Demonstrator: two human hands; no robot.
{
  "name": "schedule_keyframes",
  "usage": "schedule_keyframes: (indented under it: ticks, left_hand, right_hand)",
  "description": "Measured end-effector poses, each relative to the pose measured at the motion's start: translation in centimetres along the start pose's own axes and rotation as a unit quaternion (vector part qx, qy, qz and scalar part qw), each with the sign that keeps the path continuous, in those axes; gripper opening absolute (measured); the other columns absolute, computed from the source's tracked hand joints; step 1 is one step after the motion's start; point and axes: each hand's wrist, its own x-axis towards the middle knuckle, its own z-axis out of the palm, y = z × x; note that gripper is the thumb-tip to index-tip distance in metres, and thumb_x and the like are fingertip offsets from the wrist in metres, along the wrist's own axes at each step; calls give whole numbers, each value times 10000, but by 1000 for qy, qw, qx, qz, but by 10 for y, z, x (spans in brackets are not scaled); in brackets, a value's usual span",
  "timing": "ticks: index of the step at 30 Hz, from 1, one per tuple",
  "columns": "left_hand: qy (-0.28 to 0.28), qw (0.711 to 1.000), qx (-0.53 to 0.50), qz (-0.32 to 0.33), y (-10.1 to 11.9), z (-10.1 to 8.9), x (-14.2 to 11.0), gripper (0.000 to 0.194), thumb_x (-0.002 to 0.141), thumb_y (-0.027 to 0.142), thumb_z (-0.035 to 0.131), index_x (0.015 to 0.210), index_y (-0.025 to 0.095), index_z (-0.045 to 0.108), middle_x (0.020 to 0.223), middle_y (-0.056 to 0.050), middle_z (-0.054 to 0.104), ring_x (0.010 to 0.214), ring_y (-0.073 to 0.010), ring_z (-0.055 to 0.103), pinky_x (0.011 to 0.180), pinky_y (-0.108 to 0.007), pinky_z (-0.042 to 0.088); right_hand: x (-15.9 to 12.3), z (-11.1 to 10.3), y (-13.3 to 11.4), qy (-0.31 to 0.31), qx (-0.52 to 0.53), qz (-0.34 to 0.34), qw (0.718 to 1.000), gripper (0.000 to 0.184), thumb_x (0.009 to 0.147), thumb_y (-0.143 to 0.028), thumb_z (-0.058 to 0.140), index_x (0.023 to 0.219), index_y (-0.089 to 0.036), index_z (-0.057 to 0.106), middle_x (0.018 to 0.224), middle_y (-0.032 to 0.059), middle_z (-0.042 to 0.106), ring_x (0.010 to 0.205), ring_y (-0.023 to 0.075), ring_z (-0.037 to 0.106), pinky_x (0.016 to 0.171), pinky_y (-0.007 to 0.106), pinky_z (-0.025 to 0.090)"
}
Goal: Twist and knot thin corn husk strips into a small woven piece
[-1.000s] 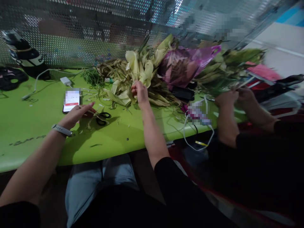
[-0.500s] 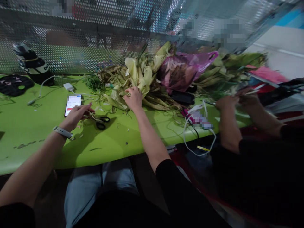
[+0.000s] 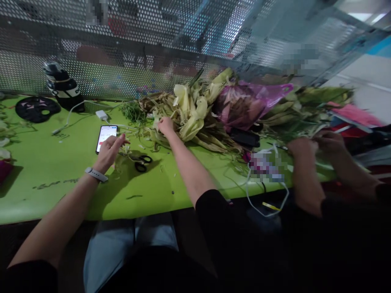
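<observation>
My right hand point(image 3: 165, 126) reaches to the left side of a heap of dried corn husks point(image 3: 200, 108). Its fingers are pinched together on a husk there; their tips are partly hidden. My left hand point(image 3: 110, 151), with a pale watch band at the wrist, hovers over the lower right of a lit phone point(image 3: 106, 133). Its fingers are curled closed, and what they may hold is hidden. Black-handled scissors point(image 3: 143, 162) lie on the green table point(image 3: 76, 158) just right of it, among pale husk scraps.
A black bottle point(image 3: 65, 89), a black mask-like piece point(image 3: 36, 109) and a white charger point(image 3: 101, 115) with cable stand at the back left. Green strands point(image 3: 132, 112) lie by the husks. Right are a pink plastic bag point(image 3: 241, 106), a dark phone-like object point(image 3: 244, 137) and a co-worker's hands point(image 3: 305, 147).
My right hand has moved left along the husk heap and its fingers have closed. My left hand stays near the phone, its fingers more curled. The view has shifted a little.
</observation>
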Motion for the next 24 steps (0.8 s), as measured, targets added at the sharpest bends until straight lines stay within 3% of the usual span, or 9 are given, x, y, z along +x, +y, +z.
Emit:
schedule_keyframes:
  ticks: [3,5,7,9,12,15,18,24]
  left_hand:
    - [55,997,-28,48,0,-1,1,466,920,556,454,898,185,735,924,-73,688,877,-201,609,789,-324,474]
    - [83,994,-29,67,0,0,2,406,906,530,505,898,186,721,955,-68,687,916,-198,605,833,-324,465]
    - [100,991,-35,79,1,2,1,360,890,506,553,912,181,705,965,-68,683,922,-190,600,838,-312,457]
    - [87,991,-61,86,4,5,-1,359,901,501,540,911,174,687,945,-69,682,893,-177,600,818,-296,454]
    - [21,993,-84,83,8,9,-6,414,932,528,463,828,173,651,859,-59,668,821,-163,591,772,-282,446]
    - [-57,995,-53,68,8,14,-9,401,952,503,432,780,177,589,767,-40,604,714,-145,536,662,-276,408]
    - [-79,994,-21,69,4,20,-10,296,922,412,515,727,190,503,655,8,476,597,-121,426,571,-274,341]
    - [-146,985,-26,91,-3,25,-9,186,928,331,482,814,188,517,725,-13,522,648,-132,470,596,-274,381]
  right_hand:
    - [1,-20,-6,127,75,-67,987,246,927,-360,506,974,-162,645,1017,109,695,996,222,638,941,365,481]
    - [-6,-38,-12,151,158,-113,969,261,940,-396,485,995,-173,609,939,80,677,920,194,643,909,351,498]
    - [-25,-52,-19,111,247,-150,951,286,929,-459,496,994,-196,586,843,43,646,824,173,639,832,339,527]
    - [-55,-57,-25,13,321,-181,930,308,868,-510,582,935,-209,583,785,19,619,755,158,620,736,318,544]
    - [-102,-44,-31,-128,388,-161,898,342,760,-512,703,825,-201,578,767,12,608,707,139,586,647,295,544]
    - [-132,-23,-34,-194,433,-122,872,349,704,-475,751,782,-185,575,750,9,606,691,128,579,645,288,543]
    - [-139,-10,-35,-211,451,-105,861,361,689,-482,762,784,-188,574,759,7,606,681,124,576,653,292,541]
    - [-138,-6,-27,-222,450,-122,857,388,720,-540,722,849,-200,586,811,30,639,768,160,602,736,333,544]
